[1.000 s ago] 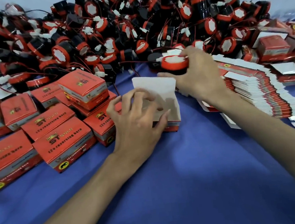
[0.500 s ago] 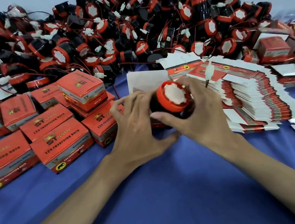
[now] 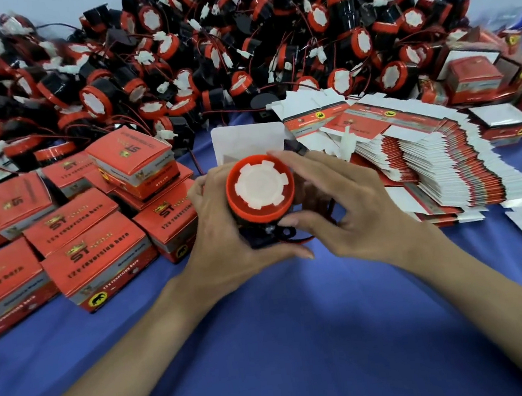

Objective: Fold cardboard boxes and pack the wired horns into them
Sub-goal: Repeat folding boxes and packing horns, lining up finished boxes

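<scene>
A wired horn (image 3: 260, 188), black with a red rim and a white face, is held face-up at the centre. My left hand (image 3: 225, 234) curls round its left and lower side. My right hand (image 3: 345, 207) holds its right side with thumb and fingers. The horn's red wire and white plug (image 3: 348, 145) trail out to the right past my fingers. Behind the horn stands an open cardboard box, of which only the raised white flap (image 3: 246, 140) shows.
A big heap of loose wired horns (image 3: 236, 47) fills the back. Closed red boxes (image 3: 96, 246) lie at the left. A fanned stack of flat unfolded boxes (image 3: 444, 160) lies at the right, with more boxes (image 3: 473, 76) behind it. The blue cloth (image 3: 285, 341) covers the table.
My right hand brought a horn from the heap toward me and turned its white face up. My left hand left the box flap and now holds the horn too.
</scene>
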A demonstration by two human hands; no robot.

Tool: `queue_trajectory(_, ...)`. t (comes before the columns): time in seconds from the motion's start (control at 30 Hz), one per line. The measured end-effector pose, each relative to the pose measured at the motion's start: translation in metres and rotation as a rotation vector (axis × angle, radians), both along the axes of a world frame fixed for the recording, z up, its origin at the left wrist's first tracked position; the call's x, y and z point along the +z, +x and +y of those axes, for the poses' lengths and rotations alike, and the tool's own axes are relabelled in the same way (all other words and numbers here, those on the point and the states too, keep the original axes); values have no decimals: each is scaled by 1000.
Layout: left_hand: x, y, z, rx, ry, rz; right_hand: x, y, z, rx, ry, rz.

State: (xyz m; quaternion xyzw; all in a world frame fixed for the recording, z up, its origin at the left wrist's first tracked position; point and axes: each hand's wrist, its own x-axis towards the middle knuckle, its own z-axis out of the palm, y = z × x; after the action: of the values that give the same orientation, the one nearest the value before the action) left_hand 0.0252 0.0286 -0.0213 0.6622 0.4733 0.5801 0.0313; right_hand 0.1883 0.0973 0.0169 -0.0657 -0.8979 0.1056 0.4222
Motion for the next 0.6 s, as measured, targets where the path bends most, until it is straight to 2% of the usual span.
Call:
queue_trajectory(0.17,-2,1,-2,61,75,1,9,11,2,34,-23,-124)
queue_trajectory(0.3,-3,0,1,129,130,-74,16,24,15,-68,10,-203)
queue_trajectory(0.43,1,0,1,118,158,-102,16,25,24,-223,100,-162)
queue_trajectory(0.53,-1,-1,-1,154,145,-32,18,26,29,-338,218,-139)
queue_trajectory(0.6,-1,-2,-2,183,123,13,19,25,30,-367,225,-123)
